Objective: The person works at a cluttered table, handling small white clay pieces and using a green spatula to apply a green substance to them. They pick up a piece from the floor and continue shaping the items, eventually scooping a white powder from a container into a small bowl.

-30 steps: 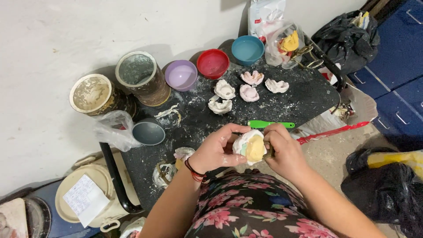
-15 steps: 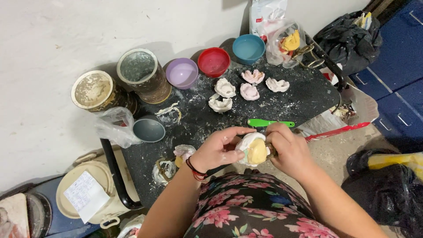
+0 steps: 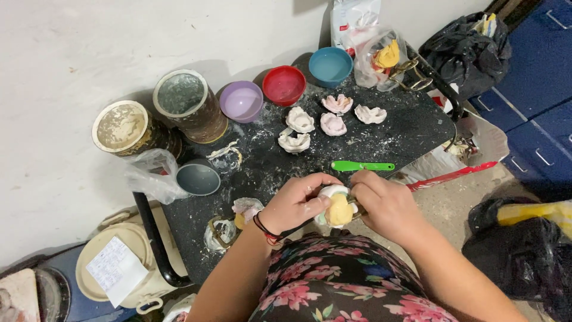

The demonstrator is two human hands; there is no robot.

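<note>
Both my hands meet over my lap at the near edge of a black table point(image 3: 411, 128). My left hand point(image 3: 293, 203) and my right hand point(image 3: 386, 203) together grip a white flower-shaped clay piece with a yellow lump in its middle point(image 3: 338, 207). A green plastic tool point(image 3: 362, 166) lies on the table just beyond my right hand. Farther back sit several finished white and pinkish clay flowers point(image 3: 332, 124).
Purple point(image 3: 241, 101), red point(image 3: 284, 85) and blue point(image 3: 330, 66) bowls line the far edge, with two worn tins point(image 3: 189, 106) at the left and a grey cup point(image 3: 198, 178). A clear bag holding yellow material point(image 3: 382, 59) stands at back right. Black bags lie on the floor to the right.
My hands have turned the clay piece slightly and lowered it a little toward my lap. Everything on the table has stayed put.
</note>
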